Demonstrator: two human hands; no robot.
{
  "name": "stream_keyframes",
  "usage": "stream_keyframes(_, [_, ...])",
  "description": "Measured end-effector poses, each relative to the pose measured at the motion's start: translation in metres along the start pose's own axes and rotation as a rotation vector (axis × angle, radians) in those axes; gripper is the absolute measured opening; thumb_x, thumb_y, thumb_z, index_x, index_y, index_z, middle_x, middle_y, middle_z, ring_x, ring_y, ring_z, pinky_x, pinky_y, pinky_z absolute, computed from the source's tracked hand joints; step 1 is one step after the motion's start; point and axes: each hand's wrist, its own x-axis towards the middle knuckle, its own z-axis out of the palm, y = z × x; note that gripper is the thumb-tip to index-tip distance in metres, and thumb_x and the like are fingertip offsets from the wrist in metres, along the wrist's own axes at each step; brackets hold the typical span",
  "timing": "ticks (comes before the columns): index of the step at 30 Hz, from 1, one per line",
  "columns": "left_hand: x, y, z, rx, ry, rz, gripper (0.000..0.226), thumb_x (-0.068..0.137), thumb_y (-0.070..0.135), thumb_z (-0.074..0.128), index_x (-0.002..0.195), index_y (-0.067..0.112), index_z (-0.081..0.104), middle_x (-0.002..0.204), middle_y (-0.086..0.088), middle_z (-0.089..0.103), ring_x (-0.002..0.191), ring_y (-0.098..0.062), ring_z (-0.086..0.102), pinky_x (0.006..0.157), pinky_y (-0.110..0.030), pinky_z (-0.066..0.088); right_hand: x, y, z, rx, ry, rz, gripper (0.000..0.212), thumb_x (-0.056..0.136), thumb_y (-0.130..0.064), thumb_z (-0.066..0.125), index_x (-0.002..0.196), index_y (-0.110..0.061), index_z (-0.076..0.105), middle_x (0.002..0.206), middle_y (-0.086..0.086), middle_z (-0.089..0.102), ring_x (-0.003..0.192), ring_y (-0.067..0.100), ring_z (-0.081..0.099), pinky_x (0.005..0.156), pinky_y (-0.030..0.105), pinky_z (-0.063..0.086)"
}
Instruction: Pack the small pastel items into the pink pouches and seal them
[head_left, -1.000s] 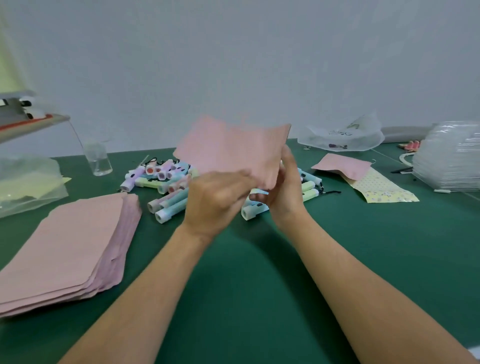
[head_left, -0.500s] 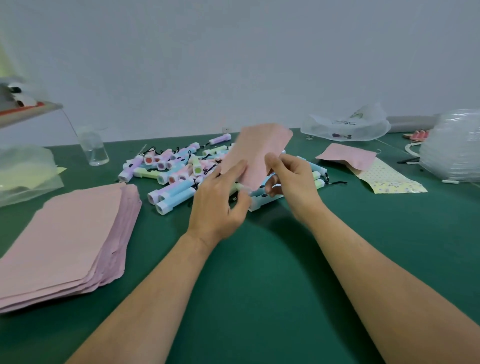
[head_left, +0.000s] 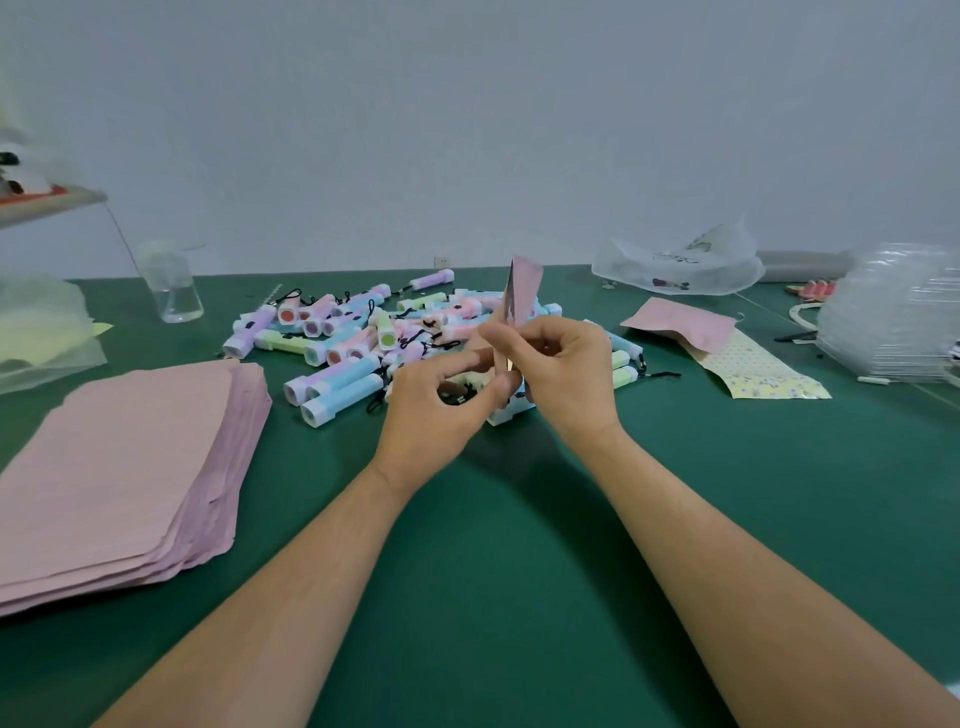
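Note:
A pink pouch (head_left: 521, 293) stands nearly edge-on above the table, with a silvery inside showing at its mouth. My left hand (head_left: 441, 410) pinches its lower left edge between thumb and fingers. My right hand (head_left: 563, 371) pinches the other side, fingers curled round the edge. Just behind both hands lies a heap of small pastel flashlights (head_left: 363, 338) in blue, pink, green and purple, with black cords. A thick stack of flat pink pouches (head_left: 119, 467) sits at the left.
The green table (head_left: 519, 571) runs to the grey wall. A clear jar (head_left: 174, 291) stands at back left. At the right lie another pink pouch (head_left: 680, 325), a yellow dotted bag (head_left: 758, 371), a clear plastic bag (head_left: 680, 265) and stacked clear containers (head_left: 893, 317).
The pouch came down from a broad face-on hold and turned nearly edge-on. Both hands dropped lower toward the heap, and their fingers shifted to opposite sides of its edge.

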Motion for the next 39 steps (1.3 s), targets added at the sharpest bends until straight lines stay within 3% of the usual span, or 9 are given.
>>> stream_keyframes(6, [0.000,0.000,-0.007,-0.224,-0.161,-0.074,0.025,0.107,0.019,0.062,0.111,0.033,0.082,0.105,0.004,0.081,0.095,-0.005,0.073,0.081,-0.016,0.054,0.000,0.002,-0.004,0.078,-0.100,0.015,0.033,0.089,-0.037,0.080,0.066,-0.019,0.066,0.060,0.004,0.070,0.047,0.025,0.067,0.047,0.023,0.049])
stream_keyframes(10, [0.000,-0.008,-0.003,-0.074,-0.071,-0.120,0.025,0.104,0.022,0.063,0.091,0.013,0.082,0.081,-0.015,0.074,0.071,-0.035,0.062,0.066,-0.052,0.053,0.002,0.007,-0.004,-0.245,-0.140,-0.080,0.034,0.089,-0.049,0.074,0.070,-0.022,0.065,0.063,-0.003,0.069,0.058,0.024,0.063,0.058,0.044,0.054])
stream_keyframes(14, [-0.002,-0.009,-0.004,0.063,0.012,-0.056,0.021,0.090,0.027,0.066,0.077,0.019,0.081,0.060,0.011,0.068,0.053,-0.009,0.057,0.062,-0.027,0.051,0.002,0.007,-0.006,-0.458,-0.190,-0.191,0.043,0.087,-0.059,0.069,0.072,-0.019,0.065,0.061,-0.011,0.063,0.057,0.011,0.054,0.055,0.039,0.049])
stream_keyframes(16, [-0.002,-0.009,-0.006,0.139,-0.007,-0.060,0.025,0.086,0.032,0.062,0.082,0.018,0.082,0.067,0.003,0.074,0.062,-0.020,0.069,0.082,-0.039,0.061,0.002,0.007,-0.007,-0.539,-0.220,-0.257,0.042,0.089,-0.054,0.072,0.071,-0.017,0.063,0.059,-0.013,0.057,0.056,0.009,0.051,0.052,0.033,0.042])
stream_keyframes(21, [0.000,-0.008,-0.002,0.031,0.062,-0.084,0.024,0.087,0.032,0.061,0.076,0.020,0.080,0.072,-0.002,0.077,0.071,-0.035,0.074,0.072,-0.055,0.063,0.005,0.003,-0.004,-0.463,-0.288,-0.209,0.032,0.096,-0.045,0.070,0.074,-0.024,0.060,0.063,-0.012,0.061,0.054,0.011,0.055,0.052,0.031,0.044])
stream_keyframes(26, [0.001,-0.009,-0.005,0.086,0.013,-0.027,0.022,0.089,0.023,0.058,0.099,0.035,0.073,0.084,0.012,0.077,0.065,-0.010,0.071,0.071,-0.034,0.060,0.002,0.003,-0.004,-0.366,-0.447,-0.136,0.026,0.102,-0.043,0.062,0.079,-0.035,0.052,0.066,-0.002,0.065,0.043,0.016,0.059,0.047,0.028,0.045])
stream_keyframes(32, [0.009,-0.018,-0.010,0.072,0.325,-0.182,0.026,0.095,0.023,0.057,0.096,0.022,0.082,0.077,-0.010,0.076,0.071,-0.030,0.073,0.071,-0.055,0.063,0.007,0.009,-0.015,-0.601,-0.299,-0.169,0.035,0.099,-0.039,0.065,0.071,-0.031,0.045,0.063,-0.013,0.058,0.053,0.012,0.051,0.053,0.028,0.037])
stream_keyframes(34, [0.008,-0.019,-0.018,0.086,0.430,-0.179,0.024,0.095,0.018,0.063,0.103,0.028,0.083,0.080,0.007,0.079,0.074,-0.019,0.076,0.072,-0.048,0.064,0.004,0.009,-0.016,-0.773,-0.141,-0.195,0.028,0.087,-0.041,0.060,0.068,-0.026,0.046,0.060,-0.010,0.057,0.056,0.014,0.049,0.055,0.030,0.033])
stream_keyframes(39, [0.000,0.000,0.004,0.264,0.238,0.001,0.008,0.078,0.035,0.077,0.078,0.028,0.073,0.067,0.016,0.072,0.066,-0.004,0.070,0.069,-0.032,0.061,0.002,-0.005,0.000,-0.725,-0.024,0.045,0.032,0.071,-0.059,0.054,0.084,-0.029,0.050,0.067,-0.008,0.063,0.068,0.013,0.058,0.059,0.032,0.044])
